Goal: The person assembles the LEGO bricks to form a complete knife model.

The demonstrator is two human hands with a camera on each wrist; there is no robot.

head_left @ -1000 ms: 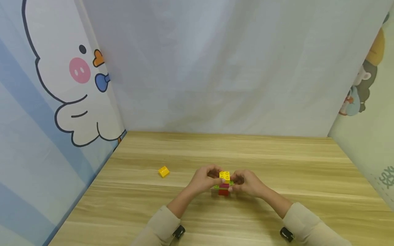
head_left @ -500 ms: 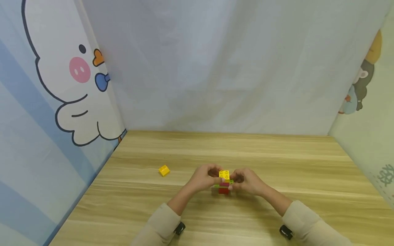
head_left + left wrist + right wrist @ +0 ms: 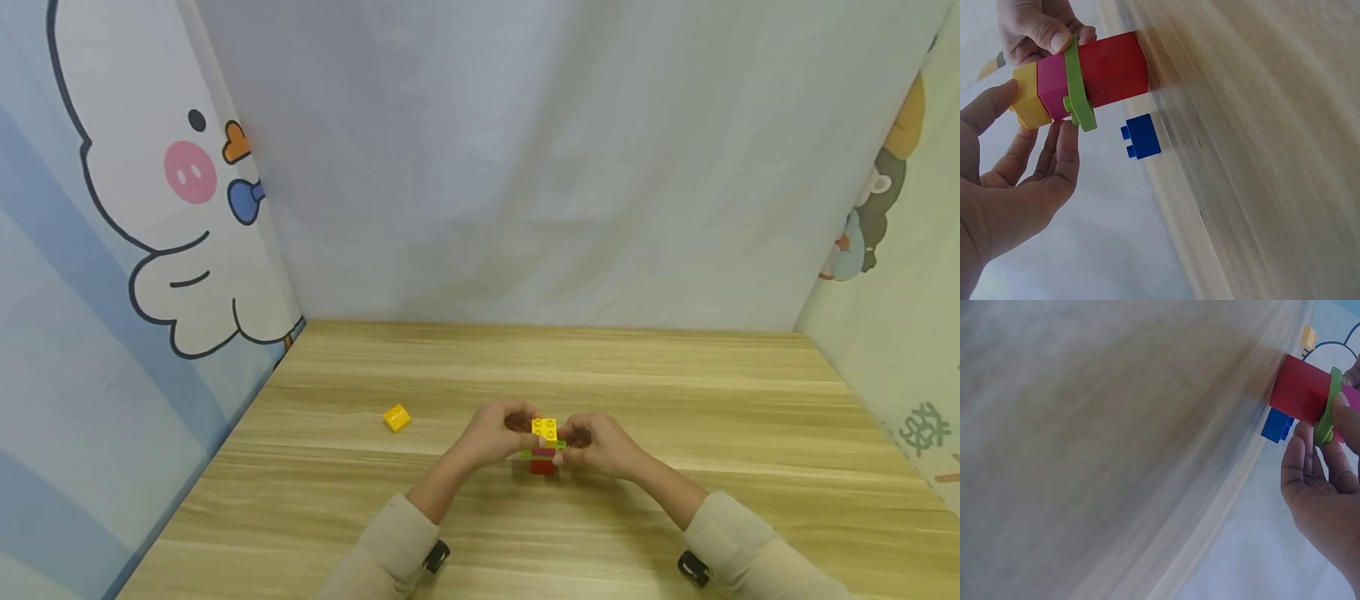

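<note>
A small upright stack of toy building bricks stands on the table between both hands. Its base is a red brick [image 3: 1115,70], with a thin green plate [image 3: 1076,78] over it. Above these come a magenta brick [image 3: 1054,81] and, at the top, a yellow brick [image 3: 544,428] with studs showing. My left hand [image 3: 491,438] pinches the yellow brick, thumb on the near side and fingers behind. From the other side my right hand [image 3: 604,448] pinches the green plate, its thumb against the edge. The left wrist view shows the layers pressed together; some far fingertips are hidden.
Behind the stack lies a blue brick [image 3: 1143,136], concealed in the head view. A loose yellow piece [image 3: 397,418] rests on the wooden table [image 3: 675,375] to the left. A pale curtain [image 3: 525,167] hangs along the back edge.
Both hands keep their holds and the stack stays in place. Only a slight shift of the head view is visible.
</note>
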